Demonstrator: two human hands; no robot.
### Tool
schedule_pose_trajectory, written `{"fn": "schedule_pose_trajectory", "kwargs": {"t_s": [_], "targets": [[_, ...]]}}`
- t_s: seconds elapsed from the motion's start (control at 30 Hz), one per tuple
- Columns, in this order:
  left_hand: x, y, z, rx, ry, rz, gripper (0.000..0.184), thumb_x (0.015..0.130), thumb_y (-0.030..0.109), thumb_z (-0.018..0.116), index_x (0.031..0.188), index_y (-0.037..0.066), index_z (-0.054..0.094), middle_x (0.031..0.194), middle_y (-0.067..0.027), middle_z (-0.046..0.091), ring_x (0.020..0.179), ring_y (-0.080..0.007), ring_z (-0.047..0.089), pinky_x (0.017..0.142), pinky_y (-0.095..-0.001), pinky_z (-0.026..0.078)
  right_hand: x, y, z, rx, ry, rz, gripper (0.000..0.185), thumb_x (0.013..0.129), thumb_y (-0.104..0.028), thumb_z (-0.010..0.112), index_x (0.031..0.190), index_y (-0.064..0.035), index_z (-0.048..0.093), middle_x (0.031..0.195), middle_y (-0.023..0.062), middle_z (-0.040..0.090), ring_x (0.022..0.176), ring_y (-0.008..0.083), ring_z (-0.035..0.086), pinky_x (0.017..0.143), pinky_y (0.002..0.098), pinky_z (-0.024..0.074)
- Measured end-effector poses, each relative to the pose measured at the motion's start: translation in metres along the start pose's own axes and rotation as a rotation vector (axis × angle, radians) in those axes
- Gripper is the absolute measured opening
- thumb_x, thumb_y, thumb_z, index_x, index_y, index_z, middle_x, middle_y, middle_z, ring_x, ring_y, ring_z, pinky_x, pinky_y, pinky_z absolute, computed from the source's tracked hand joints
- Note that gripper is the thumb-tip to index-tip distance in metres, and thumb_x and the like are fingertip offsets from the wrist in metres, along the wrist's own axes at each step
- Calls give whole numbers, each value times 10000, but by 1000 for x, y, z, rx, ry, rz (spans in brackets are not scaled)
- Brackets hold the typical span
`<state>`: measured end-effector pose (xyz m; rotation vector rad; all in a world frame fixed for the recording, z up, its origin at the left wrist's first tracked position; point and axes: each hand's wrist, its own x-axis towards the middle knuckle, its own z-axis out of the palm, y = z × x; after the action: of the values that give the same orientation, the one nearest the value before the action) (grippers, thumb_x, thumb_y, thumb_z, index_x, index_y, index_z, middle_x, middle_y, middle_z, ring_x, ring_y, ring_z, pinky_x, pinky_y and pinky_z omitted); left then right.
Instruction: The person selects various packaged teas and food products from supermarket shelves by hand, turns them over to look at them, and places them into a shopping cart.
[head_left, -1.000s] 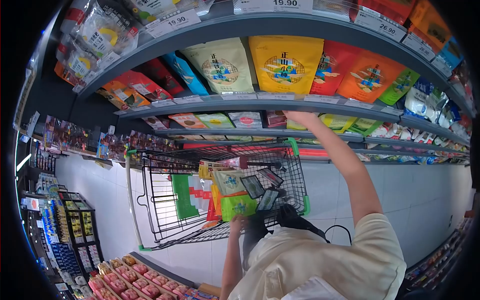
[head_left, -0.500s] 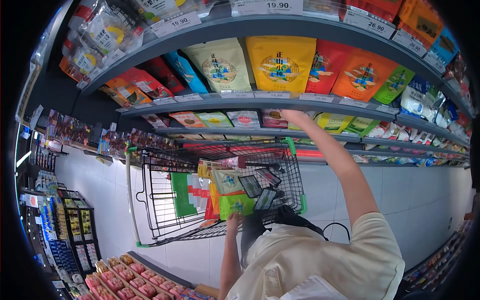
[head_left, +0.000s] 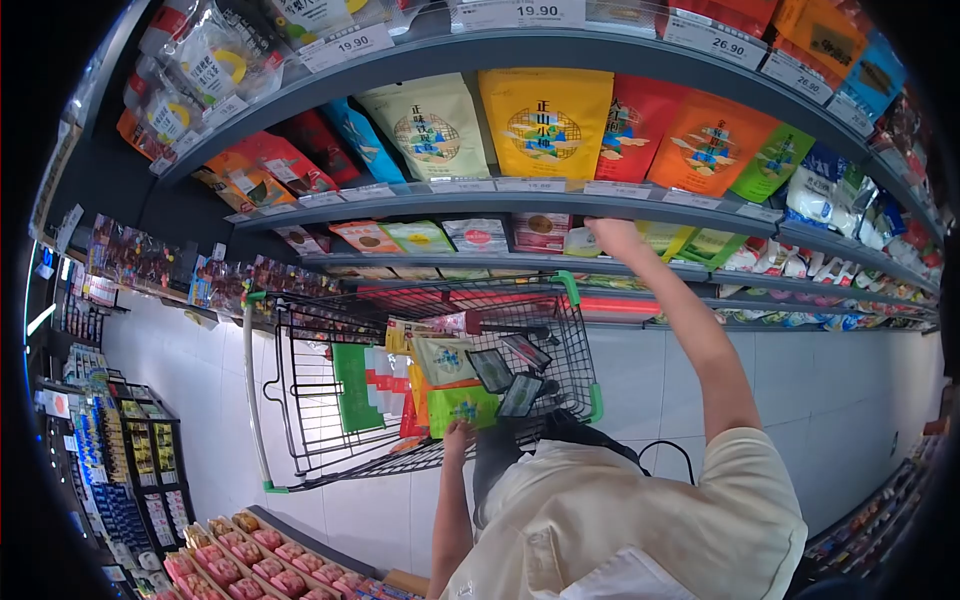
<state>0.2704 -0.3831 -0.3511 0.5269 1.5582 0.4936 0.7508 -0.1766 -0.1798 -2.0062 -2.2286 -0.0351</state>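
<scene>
My right hand (head_left: 614, 238) reaches to a lower shelf, its fingers closed at the top edge of a pale pouch (head_left: 581, 243). Left of that pouch is a dark-red packet (head_left: 542, 230). My left hand (head_left: 458, 432) is down at the near side of the shopping cart (head_left: 262, 400), fingers closed against the lower edge of a green pouch (head_left: 462, 408). Whether they grip the pouch or the cart's rim cannot be made out. In the cart, beside the green pouch, lie a cream pouch (head_left: 443, 360) and several dark flat packets (head_left: 490, 370).
Above my right hand, a shelf holds upright yellow (head_left: 545, 125), red and orange pouches behind price tags. Yellow-green pouches (head_left: 712, 245) stand right of the hand. Pink packaged goods (head_left: 245, 555) fill a display at lower left. A dark rack (head_left: 155, 450) stands farther left.
My right hand has moved slightly right along the shelf, from beside the dark-red packet to the pale pouch. My left hand stays at the green pouch. The whole view has shifted slightly.
</scene>
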Motion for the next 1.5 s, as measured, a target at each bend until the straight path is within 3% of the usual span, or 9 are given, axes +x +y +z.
{"fn": "schedule_pose_trajectory", "kwargs": {"t_s": [0.23,0.37,0.63,0.73,0.83,0.93,0.97,1.03,1.5], "targets": [[-1,-3,10,85,13,46,246,872,277,469,1025,86,496,939,-73,619,772,-171,594,648,-283,461,-50,-25,-18,-59,465,-198,159,636,-61,550,785,-73,601,816,46,619,833,199,581,719,329,433],[19,-1,36,246,-36,350,282,855,170,513,1080,4,479,877,-113,609,779,-175,574,686,-272,450,-68,-40,-43,-5,727,-323,185,619,-77,568,798,-74,615,834,29,625,775,193,581,679,313,432],[-121,164,168,514,-2,1315,457,756,155,658,1121,-37,462,1034,-174,585,938,-243,574,801,-326,441,-104,-109,-83,429,347,-543,169,634,-99,579,795,-107,634,765,19,637,687,183,592,634,307,443],[-105,158,158,444,-199,873,389,771,115,638,1087,-54,487,980,-138,607,876,-212,585,774,-292,449,-107,-115,-79,677,110,-489,175,762,-190,556,862,-75,642,808,63,644,727,238,608,683,339,460],[-101,135,149,96,-210,858,293,789,73,611,1041,-49,524,945,-88,615,833,-153,576,754,-260,447,-87,-93,-74,994,-24,-284,330,870,-311,481,1008,-38,608,926,148,628,884,298,591,802,371,448],[-110,122,130,-77,-143,664,256,801,50,595,1036,-32,535,953,-55,604,842,-102,549,749,-242,440,-42,-39,-27,348,239,-227,330,817,-212,508,1088,-26,536,1114,175,542,1001,317,531,846,413,421],[-113,119,125,-94,-126,641,262,795,52,602,1038,-23,539,958,-47,603,850,-99,550,755,-246,438,-28,-29,-30,283,-27,3,316,822,-186,497,1098,-34,522,1151,177,510,1051,336,489,880,420,402],[-115,112,114,-71,-81,638,275,792,49,605,1048,-22,533,962,-49,603,850,-99,550,759,-245,436,1,5,20,-79,209,59,297,835,-224,461,1062,-47,537,1102,169,534,1022,323,504,844,418,416],[-135,88,85,-163,104,549,234,775,50,628,991,-13,561,921,-53,616,796,-96,564,716,-233,443,47,50,41,168,286,120,271,848,-283,398,933,-69,541,962,135,565,923,291,531,792,412,422]]}}
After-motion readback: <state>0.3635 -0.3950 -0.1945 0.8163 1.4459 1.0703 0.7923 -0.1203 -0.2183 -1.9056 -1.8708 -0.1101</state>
